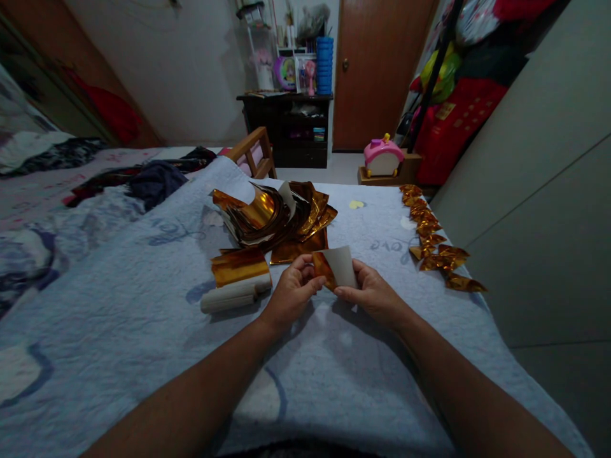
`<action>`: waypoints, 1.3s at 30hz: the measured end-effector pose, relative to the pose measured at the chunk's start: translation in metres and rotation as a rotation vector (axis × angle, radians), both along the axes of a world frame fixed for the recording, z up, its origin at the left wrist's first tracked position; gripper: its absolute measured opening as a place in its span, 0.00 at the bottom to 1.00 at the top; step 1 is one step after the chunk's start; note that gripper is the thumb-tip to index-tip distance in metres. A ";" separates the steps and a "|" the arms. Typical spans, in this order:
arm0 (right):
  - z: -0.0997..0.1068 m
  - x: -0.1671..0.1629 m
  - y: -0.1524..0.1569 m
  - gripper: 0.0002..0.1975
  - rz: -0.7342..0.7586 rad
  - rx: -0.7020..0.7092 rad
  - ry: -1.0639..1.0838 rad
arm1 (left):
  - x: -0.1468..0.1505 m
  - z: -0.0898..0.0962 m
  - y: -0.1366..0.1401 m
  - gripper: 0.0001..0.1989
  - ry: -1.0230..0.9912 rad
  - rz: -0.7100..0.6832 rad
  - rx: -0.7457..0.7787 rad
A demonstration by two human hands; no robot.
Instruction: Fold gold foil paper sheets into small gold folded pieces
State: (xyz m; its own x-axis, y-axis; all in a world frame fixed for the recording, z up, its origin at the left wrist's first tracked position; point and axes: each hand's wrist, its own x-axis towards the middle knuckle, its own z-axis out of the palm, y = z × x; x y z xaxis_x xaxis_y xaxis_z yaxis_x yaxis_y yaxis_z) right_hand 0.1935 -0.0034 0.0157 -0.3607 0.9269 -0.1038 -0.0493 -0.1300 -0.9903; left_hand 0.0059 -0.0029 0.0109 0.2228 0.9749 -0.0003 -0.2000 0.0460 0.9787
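Between my two hands is a sheet of gold foil paper (342, 264), its pale back showing on the right and its gold face along the left. My left hand (296, 286) pinches the gold side. The pale right edge is gripped between thumb and fingers of my right hand (370, 289). Just beyond them lies a curled, fanned stack of gold foil sheets (262, 213). Left of my left hand, a rolled pale paper bundle (229, 298) rests beside a flatter gold foil piece (241, 267).
Folded gold foil pieces (422, 219) form a line along the cloth's right edge. A light blue patterned cloth (143, 343) covers the surface. Dark clothes (157, 184) lie at the left. A pink toy case (383, 158) and a dark cabinet (286, 130) stand beyond.
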 end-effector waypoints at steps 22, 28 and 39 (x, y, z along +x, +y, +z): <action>0.003 0.011 0.004 0.16 -0.077 -0.025 -0.055 | -0.005 0.005 -0.003 0.12 0.139 -0.263 -0.062; 0.000 0.011 0.003 0.13 -0.031 -0.026 -0.147 | -0.006 -0.005 0.001 0.19 0.106 -0.144 -0.101; -0.012 0.001 0.002 0.06 -0.069 0.456 -0.811 | -0.005 -0.008 0.000 0.06 0.829 -0.096 0.384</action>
State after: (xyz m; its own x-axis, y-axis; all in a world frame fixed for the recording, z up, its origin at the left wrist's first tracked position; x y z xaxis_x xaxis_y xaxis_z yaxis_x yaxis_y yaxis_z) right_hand 0.1945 -0.0014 0.0042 -0.2798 0.9568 0.0794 0.6868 0.2572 -0.6798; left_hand 0.0011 -0.0027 0.0032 0.3763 0.9182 0.1238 0.5606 -0.3320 0.7586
